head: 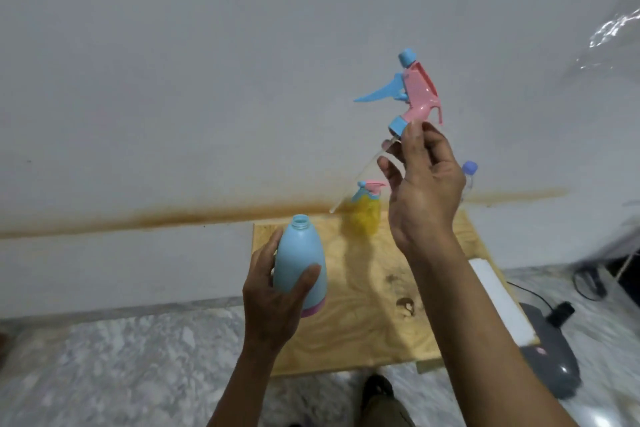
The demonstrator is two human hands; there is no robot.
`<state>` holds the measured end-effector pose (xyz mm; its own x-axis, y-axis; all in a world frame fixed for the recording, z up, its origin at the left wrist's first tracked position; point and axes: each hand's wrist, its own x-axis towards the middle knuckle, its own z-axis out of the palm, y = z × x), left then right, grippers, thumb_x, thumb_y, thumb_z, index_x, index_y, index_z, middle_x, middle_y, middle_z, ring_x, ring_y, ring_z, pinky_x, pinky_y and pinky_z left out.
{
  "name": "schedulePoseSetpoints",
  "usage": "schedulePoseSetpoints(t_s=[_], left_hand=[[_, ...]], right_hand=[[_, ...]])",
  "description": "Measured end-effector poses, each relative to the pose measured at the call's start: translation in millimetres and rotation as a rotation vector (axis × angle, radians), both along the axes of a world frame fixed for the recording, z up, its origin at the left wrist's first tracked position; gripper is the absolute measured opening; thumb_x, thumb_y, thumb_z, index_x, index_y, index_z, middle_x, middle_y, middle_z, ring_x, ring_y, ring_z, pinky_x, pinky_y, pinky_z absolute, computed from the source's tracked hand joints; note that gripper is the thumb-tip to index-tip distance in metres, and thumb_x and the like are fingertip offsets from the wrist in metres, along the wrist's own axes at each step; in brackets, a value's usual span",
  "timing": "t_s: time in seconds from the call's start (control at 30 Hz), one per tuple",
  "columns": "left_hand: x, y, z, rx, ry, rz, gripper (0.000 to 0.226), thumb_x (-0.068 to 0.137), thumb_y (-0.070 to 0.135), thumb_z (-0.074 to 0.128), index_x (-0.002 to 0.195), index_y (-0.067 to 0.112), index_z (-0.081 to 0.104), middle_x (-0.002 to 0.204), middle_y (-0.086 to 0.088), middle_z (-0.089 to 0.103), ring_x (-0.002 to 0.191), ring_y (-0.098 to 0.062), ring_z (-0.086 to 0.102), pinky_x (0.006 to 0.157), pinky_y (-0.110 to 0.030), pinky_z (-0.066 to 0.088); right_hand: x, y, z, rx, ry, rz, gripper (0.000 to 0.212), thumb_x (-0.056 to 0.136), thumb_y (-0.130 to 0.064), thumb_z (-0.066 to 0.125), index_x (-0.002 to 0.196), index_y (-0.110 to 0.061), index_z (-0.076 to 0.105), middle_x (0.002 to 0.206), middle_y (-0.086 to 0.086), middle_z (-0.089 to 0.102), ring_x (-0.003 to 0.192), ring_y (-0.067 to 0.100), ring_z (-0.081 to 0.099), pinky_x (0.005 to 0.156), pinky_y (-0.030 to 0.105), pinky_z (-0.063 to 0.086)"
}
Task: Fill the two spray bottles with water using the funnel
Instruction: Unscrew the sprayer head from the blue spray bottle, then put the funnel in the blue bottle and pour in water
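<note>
Our left grip [273,288] wraps the blue bottle [302,262], neck open; our right grip [420,184] pinches its lifted-off spray head [412,94] above. Beyond, the yellow bottle [363,215] stands capped. No funnel visible; we judge filling hasn't begun.

A plain room in a home: a stained white wall [173,80] beyond the hands, marble-patterned floor [121,357] beneath them, a low plywood board [363,305] serving as worktop.

Left hand [273,291] low, fingers curled; right hand [420,184] raised, fingers pinching.
</note>
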<state>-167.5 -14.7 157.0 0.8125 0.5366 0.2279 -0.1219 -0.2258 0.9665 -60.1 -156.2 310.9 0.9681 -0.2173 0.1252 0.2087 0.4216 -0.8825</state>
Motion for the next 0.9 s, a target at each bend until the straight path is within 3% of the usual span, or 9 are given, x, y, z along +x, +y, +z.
schedulePoseSetpoints(t_s=[0.13,0.23,0.37,0.47,0.57,0.7,0.8,0.9], left_hand=[[0,-7,-24,-0.067,0.054,0.027,0.066,0.065,0.05,0.081,0.125,0.053,0.054,0.131,0.002,0.062,0.11,-0.018,0.067,0.078,-0.048,0.062],[4,-17,-40,-0.072,0.102,0.041,0.07,0.063,0.051,0.082,0.127,0.048,0.054,0.13,0.0,0.064,0.109,-0.021,0.068,0.075,-0.047,0.063],[11,-33,-64,-0.049,0.21,0.047,0.083,0.064,0.053,0.083,0.139,0.038,0.05,0.134,0.008,0.057,0.117,-0.019,0.064,0.085,-0.05,0.059],[18,-46,-85,-0.023,0.242,0.031,0.076,0.068,0.053,0.083,0.135,0.033,0.055,0.133,0.012,0.054,0.122,-0.018,0.059,0.093,-0.051,0.055],[23,-64,-103,0.026,0.283,0.054,0.066,0.072,0.038,0.085,0.13,0.041,0.053,0.13,0.013,0.055,0.121,-0.013,0.056,0.096,-0.051,0.053],[27,-80,-130,0.061,0.332,0.047,0.063,0.078,0.022,0.084,0.132,0.028,0.054,0.132,0.009,0.056,0.122,-0.015,0.056,0.095,-0.051,0.053],[31,-87,-145,0.072,0.357,0.043,0.059,0.08,0.023,0.082,0.132,0.025,0.054,0.132,0.006,0.058,0.123,-0.014,0.057,0.097,-0.045,0.053],[35,-96,-154,0.078,0.385,0.039,0.058,0.08,0.028,0.079,0.132,0.019,0.055,0.132,0.003,0.058,0.123,-0.011,0.057,0.098,-0.041,0.052]], right_hand=[[10,-38,-48,-0.084,0.117,-0.03,0.007,0.098,-0.018,0.064,0.096,-0.013,0.068,0.07,-0.008,0.07,0.067,0.007,0.064,0.066,0.022,0.053],[14,-64,-115,-0.185,0.255,0.003,0.005,0.094,-0.015,0.069,0.095,-0.01,0.069,0.074,0.004,0.064,0.07,0.015,0.057,0.071,0.03,0.051],[9,-86,-191,-0.472,0.437,0.074,0.019,0.093,-0.031,0.071,0.093,-0.012,0.072,0.072,0.003,0.067,0.065,0.012,0.059,0.057,0.026,0.05],[8,-94,-239,-0.582,0.544,0.119,0.019,0.091,-0.037,0.072,0.083,-0.02,0.075,0.073,0.004,0.072,0.064,0.01,0.062,0.062,0.033,0.052],[12,-99,-281,-0.749,0.57,0.15,0.027,0.092,-0.04,0.069,0.08,-0.016,0.075,0.071,0.002,0.069,0.063,0.005,0.058,0.06,0.024,0.043],[21,-100,-321,-0.869,0.667,0.224,0.027,0.092,-0.044,0.066,0.089,-0.018,0.075,0.074,-0.004,0.067,0.072,0.012,0.061,0.057,0.018,0.038],[31,-95,-340,-0.857,0.653,0.257,0.027,0.093,-0.042,0.066,0.08,-0.019,0.075,0.066,-0.002,0.066,0.062,0.01,0.059,0.056,0.026,0.04],[37,-94,-356,-0.918,0.628,0.25,0.018,0.091,-0.037,0.068,0.078,-0.025,0.073,0.073,0.003,0.073,0.07,0.017,0.066,0.067,0.036,0.052]])
